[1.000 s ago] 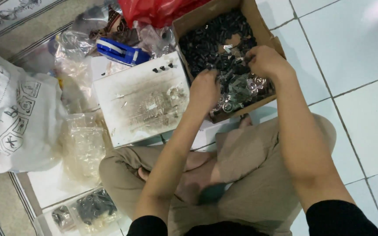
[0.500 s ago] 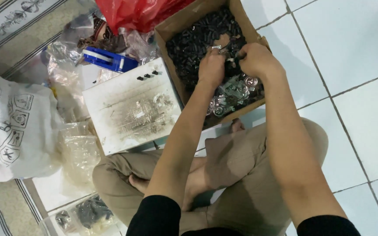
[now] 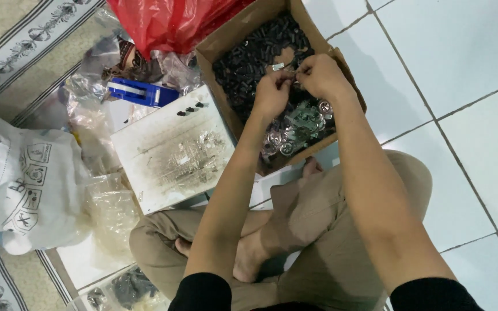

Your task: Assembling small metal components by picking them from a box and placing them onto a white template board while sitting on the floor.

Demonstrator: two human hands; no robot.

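Head view: a person sits cross-legged on a tiled floor, looking down at both hands over a box.
White sack: far left, printed, slumped on the rug; clear bags lie beside it.
White tray: left of the box, dusted grey, with three small black pieces near its top edge.
Blue tool: just above the tray, among crumpled plastic.
Cardboard box: open, full of small black parts with shiny metal bits heaped at the near end.
Left hand: fingers pinched narrowly on a small metal piece, held above the black parts.
Right hand: closed around something tiny, touching the left hand's fingertips; I cannot tell what it holds.
Risk: the pinch is fine and the piece small, so a slip would likely drop it back into the heap, where it would be hard to pick out again.
Hard to make out: the exact shape of the piece, hidden by the fingers.
Cut off: the red bag at the top edge and the bag of dark parts at the bottom.
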